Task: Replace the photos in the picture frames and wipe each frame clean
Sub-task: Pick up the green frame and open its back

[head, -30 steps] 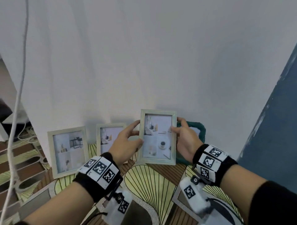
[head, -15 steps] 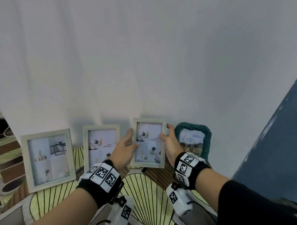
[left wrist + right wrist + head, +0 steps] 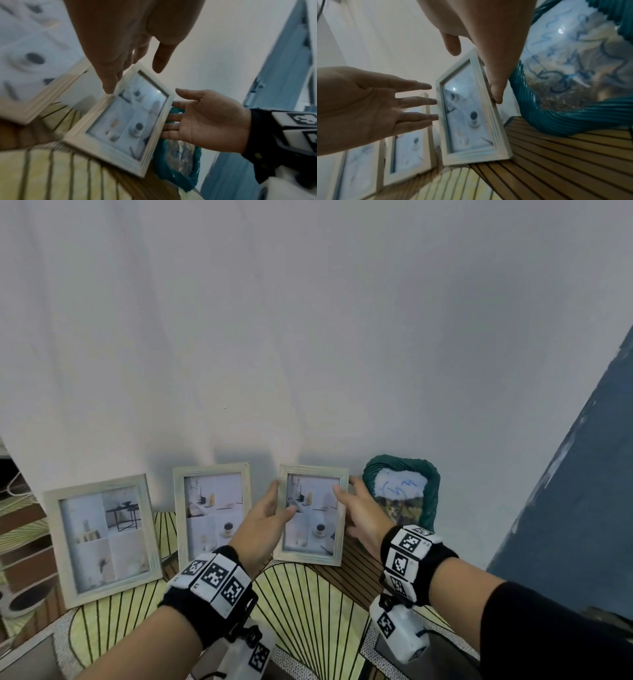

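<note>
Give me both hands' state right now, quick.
Left hand: open, straight fingers at the left edge of the pale wooden picture frame.
Right hand: open, fingers straight against that frame's right edge, no grip.

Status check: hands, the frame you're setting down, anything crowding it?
Left hand and right hand open, fingers at sides of third frame. Frame upright on mat. Teal frame close behind right hand.
</note>
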Tool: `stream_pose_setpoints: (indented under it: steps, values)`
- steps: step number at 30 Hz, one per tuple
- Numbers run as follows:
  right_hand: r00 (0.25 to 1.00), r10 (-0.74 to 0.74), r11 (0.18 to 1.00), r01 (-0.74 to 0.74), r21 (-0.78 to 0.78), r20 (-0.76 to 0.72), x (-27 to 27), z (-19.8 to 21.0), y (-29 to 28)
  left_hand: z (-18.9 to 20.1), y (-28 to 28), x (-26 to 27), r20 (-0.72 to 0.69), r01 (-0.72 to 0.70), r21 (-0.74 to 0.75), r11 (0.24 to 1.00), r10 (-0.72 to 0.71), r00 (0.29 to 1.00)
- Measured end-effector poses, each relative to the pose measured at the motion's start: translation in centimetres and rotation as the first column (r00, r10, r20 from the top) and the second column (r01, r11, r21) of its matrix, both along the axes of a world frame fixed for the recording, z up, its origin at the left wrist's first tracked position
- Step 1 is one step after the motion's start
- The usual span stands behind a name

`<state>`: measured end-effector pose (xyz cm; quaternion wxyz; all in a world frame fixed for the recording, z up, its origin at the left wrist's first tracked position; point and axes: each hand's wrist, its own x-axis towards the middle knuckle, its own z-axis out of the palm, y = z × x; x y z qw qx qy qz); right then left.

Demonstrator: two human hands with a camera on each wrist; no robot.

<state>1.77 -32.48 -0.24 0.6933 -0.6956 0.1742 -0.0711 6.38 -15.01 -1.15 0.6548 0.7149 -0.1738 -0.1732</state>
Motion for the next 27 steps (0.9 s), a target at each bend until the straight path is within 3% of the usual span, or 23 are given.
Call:
stream_pose_setpoints:
  steps: [4, 7, 10, 14, 17, 23, 27]
  values:
    - [0.999, -0.04, 0.999, 0.04, -0.01, 0.03, -1.9, 2.9, -1.2, 4.0, -0.6, -2.0, 0.225, -0.058, -0.009, 0.998, 0.058, 0.973]
    - [0.989, -0.109, 0.994, 0.112, -0.019, 0.099, -3.7, 4.9, -2.9, 6.2, -2.6, -3.6, 0.265, -0.035, -0.123, 0.992, 0.067, 0.962]
    - [0.955, -0.236, 0.957, 0.26, -0.126, 0.179, -5.6, 5.3, -5.4, 6.5, -5.6, -4.8, 0.294, -0.01, -0.123, 0.992, 0.046, 0.955]
    - [0.911, -0.379, 0.886, 0.408, -0.221, 0.161, -7.6, 3.9, -8.8, 4.0, -10.0, -5.8, 0.199, 0.127, 0.016, 0.992, -0.127, 0.972]
    - [0.9, -0.43, 0.874, 0.435, -0.216, 0.068, -8.2, 2.1, -11.1, 1.6, -12.3, -6.0, 0.137, 0.203, 0.087, 0.975, -0.214, 0.967]
    - [0.949, -0.296, 0.95, 0.28, -0.138, -0.112, -8.2, -0.8, -12.8, -1.1, -14.0, -4.7, 0.004, 0.099, 0.189, 0.977, -0.102, 0.995]
    - [0.97, -0.196, 0.979, 0.203, 0.035, -0.143, -8.5, -1.6, -12.5, -1.6, -14.2, -4.3, -0.113, 0.174, 0.147, 0.974, -0.158, 0.981]
